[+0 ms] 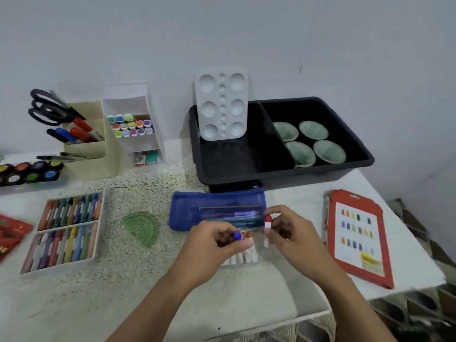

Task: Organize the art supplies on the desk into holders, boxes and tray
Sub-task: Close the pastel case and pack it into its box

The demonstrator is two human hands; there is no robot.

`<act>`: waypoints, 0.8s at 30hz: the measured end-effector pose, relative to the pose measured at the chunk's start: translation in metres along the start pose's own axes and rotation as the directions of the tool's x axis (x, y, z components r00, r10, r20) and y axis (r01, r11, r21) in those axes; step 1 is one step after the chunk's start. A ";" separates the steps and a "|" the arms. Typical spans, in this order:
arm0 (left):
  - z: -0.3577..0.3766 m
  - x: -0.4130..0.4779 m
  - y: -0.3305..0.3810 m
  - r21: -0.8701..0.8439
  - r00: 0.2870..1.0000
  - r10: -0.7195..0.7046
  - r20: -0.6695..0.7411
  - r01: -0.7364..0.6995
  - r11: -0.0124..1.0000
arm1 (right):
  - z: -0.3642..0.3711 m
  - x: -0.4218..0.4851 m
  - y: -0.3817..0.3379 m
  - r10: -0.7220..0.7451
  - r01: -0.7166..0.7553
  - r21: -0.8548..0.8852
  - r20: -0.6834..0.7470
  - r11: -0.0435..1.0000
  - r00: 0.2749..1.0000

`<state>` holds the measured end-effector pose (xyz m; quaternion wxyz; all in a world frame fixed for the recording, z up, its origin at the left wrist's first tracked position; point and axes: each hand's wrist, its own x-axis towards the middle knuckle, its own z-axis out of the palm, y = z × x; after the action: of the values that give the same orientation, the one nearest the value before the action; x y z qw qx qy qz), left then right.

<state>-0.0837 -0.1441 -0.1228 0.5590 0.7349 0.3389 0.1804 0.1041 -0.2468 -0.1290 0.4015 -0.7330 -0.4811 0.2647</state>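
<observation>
Low centre of the frame, just in front of the blue mesh pouch: pinching a red-capped paint tube upright in the right hand, clutching a blue-capped tube in the curled left hand, above a row of white tubes in what looks like a clear sleeve. Probably light, small, squashy in the body and a bit slick, so best taken near the stiff cap, and gently. Hard to count what sits under the left fingers: blurred there, with an orange glint. Can't read any labels, nor trace the sleeve's edges.
</observation>
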 end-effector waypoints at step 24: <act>0.061 0.009 -0.032 0.595 0.955 0.279 -0.096 -0.170 0.785 | -0.015 0.012 0.044 -0.199 0.219 -0.113 0.163 0.969 0.966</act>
<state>-0.0480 -0.1759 -0.1729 0.2496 0.8861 0.3362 0.1988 0.1424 -0.2503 -0.1577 0.3412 -0.6807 -0.6009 0.2431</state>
